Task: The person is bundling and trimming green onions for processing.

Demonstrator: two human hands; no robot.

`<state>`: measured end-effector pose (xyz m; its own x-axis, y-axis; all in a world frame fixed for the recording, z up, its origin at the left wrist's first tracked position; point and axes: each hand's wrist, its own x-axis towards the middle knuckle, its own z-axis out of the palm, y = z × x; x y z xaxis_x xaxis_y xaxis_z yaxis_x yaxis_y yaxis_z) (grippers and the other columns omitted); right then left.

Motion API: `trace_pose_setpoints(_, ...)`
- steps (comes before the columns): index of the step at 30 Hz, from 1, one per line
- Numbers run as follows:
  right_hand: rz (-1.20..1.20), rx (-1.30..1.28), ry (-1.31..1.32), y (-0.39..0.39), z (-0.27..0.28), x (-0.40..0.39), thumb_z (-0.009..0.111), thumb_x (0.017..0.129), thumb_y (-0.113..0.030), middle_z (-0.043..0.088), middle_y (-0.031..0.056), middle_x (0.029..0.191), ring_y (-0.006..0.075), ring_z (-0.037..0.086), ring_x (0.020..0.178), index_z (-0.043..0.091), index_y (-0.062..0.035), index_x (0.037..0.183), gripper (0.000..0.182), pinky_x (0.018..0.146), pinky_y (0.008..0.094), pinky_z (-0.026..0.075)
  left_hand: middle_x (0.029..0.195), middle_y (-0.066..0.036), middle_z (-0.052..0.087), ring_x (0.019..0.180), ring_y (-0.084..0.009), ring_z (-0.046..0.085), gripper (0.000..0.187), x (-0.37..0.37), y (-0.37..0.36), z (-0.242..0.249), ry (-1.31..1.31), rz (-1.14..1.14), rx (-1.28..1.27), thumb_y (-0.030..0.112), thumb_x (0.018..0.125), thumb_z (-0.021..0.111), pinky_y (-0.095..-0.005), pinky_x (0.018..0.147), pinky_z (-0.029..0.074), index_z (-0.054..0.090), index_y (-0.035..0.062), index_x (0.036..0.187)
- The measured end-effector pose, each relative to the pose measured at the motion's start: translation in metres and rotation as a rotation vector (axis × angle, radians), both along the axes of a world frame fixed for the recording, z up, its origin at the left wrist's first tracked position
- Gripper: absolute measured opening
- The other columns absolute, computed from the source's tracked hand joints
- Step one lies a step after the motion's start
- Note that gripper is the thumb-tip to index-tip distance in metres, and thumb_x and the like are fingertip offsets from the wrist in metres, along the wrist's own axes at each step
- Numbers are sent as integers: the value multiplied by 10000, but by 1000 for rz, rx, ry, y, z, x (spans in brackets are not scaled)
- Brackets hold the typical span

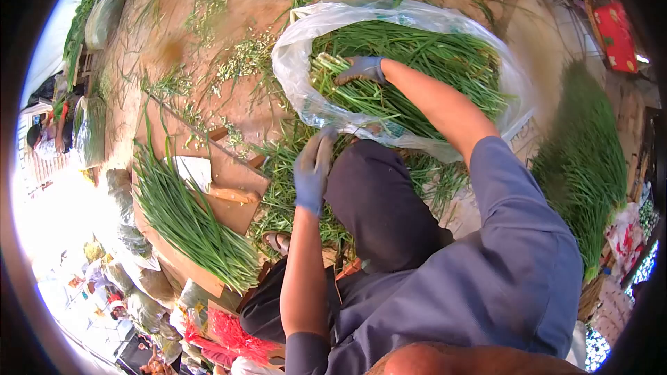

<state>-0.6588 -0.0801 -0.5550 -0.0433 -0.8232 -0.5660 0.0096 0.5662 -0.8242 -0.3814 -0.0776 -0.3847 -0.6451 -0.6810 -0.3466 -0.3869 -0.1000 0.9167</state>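
Note:
Long green stalks (pixel 417 48) fill a clear plastic bag (pixel 295 62) in front of me. My right hand (pixel 363 70), in a grey-blue glove, reaches into the bag with its fingers round the pale cut ends of a bundle (pixel 326 68). Beside my raised knee and close to the bag's near rim is my left hand (pixel 317 163), also gloved, its fingers pressed together; whatever they hold, if anything, is hidden. To the left, a bunch of green stalks (pixel 187 215) lies on a board (pixel 236 184), next to a knife (pixel 235 195) with a broad pale blade.
Loose trimmings (pixel 243 55) litter the ground. A large heap of green stalks (pixel 583 160) lies at the right, below a red patterned item (pixel 615 37). Filled bags (pixel 142 271) line the lower left, near red plastic strands (pixel 240 337). Other people are at the far left.

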Motion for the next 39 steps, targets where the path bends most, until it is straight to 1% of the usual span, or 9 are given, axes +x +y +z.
trace_pose_setpoints(2, 9, -6, -164, 2, 6, 2, 783, 761, -325, 661, 67, 1131, 142, 608, 981, 573, -17, 1268, 629, 892, 311, 491, 1204, -134, 640, 1099, -210, 617, 341, -32, -16, -24, -76, -130, -44, 165, 1011, 462, -303, 946, 472, 570, -36, 1264)
trace_pose_setpoints(5, -70, -4, -282, 12, 17, -8, 780, 764, -316, 664, 60, 1115, 143, 609, 977, 594, -36, 1250, 592, 886, 321, 495, 1215, -85, 616, 1115, -200, 574, 394, -61, -26, -69, 315, 241, 458, 201, 981, 551, -323, 960, 457, 517, 35, 1337)
trace_pose_setpoints(8, -80, -163, -242, 24, 17, -18, 763, 793, -301, 643, 68, 1169, 144, 592, 1034, 545, -44, 1315, 621, 926, 320, 477, 1264, -75, 564, 1156, -226, 543, 526, -85, -40, -100, 255, 499, 684, 262, 962, 590, -353, 991, 450, 410, 78, 1421)
trace_pose_setpoints(15, -105, -18, -374, 33, 56, -4, 724, 839, -292, 638, 58, 1165, 130, 577, 1009, 536, -30, 1310, 572, 901, 322, 478, 1321, -99, 512, 1183, -238, 540, 815, -108, -36, -115, 438, 346, 741, 312, 864, 727, -401, 894, 534, 234, 144, 1491)
trace_pose_setpoints(21, 133, -61, 303, 11, 73, -24, 715, 810, -421, 642, 123, 1188, 219, 616, 1000, 534, -79, 1318, 639, 910, 373, 473, 1138, -79, 638, 954, -216, 653, 431, -99, -34, -135, 453, 571, 908, 174, 879, 689, -393, 806, 571, 543, 110, 1279)
trace_pose_setpoints(28, 293, -19, 1219, -9, -24, -35, 656, 842, -473, 485, 239, 1381, 374, 496, 1255, 397, -68, 1420, 751, 1053, 433, 388, 1258, -135, 602, 1124, -297, 595, 430, -55, -16, -124, 547, 526, 931, 308, 1001, 439, -443, 1006, 463, 502, 39, 1330)
trace_pose_setpoints(31, 144, 93, 912, -4, -3, -30, 587, 878, -533, 439, 254, 1408, 385, 457, 1280, 419, -60, 1403, 727, 1071, 454, 355, 1169, -131, 645, 1016, -266, 640, 425, -46, -12, -117, 508, 517, 915, 343, 997, 457, -412, 878, 526, 537, 48, 1292)
trace_pose_setpoints(35, -87, -307, 1374, 16, 42, -3, 482, 914, -601, 639, 245, 1079, 407, 615, 1010, 556, -67, 1221, 620, 868, 491, 477, 1094, -136, 672, 934, -265, 665, 423, -47, -11, -103, 466, 544, 889, 354, 996, 465, -401, 805, 552, 554, 44, 1269)
trace_pose_setpoints(39, 359, -23, 939, 34, 91, 27, 526, 898, -548, 657, 221, 1005, 402, 625, 965, 616, -58, 1090, 534, 853, 496, 480, 1101, -128, 668, 948, -249, 659, 406, -50, -9, -114, 504, 543, 901, 342, 992, 485, -380, 817, 548, 564, 45, 1259)
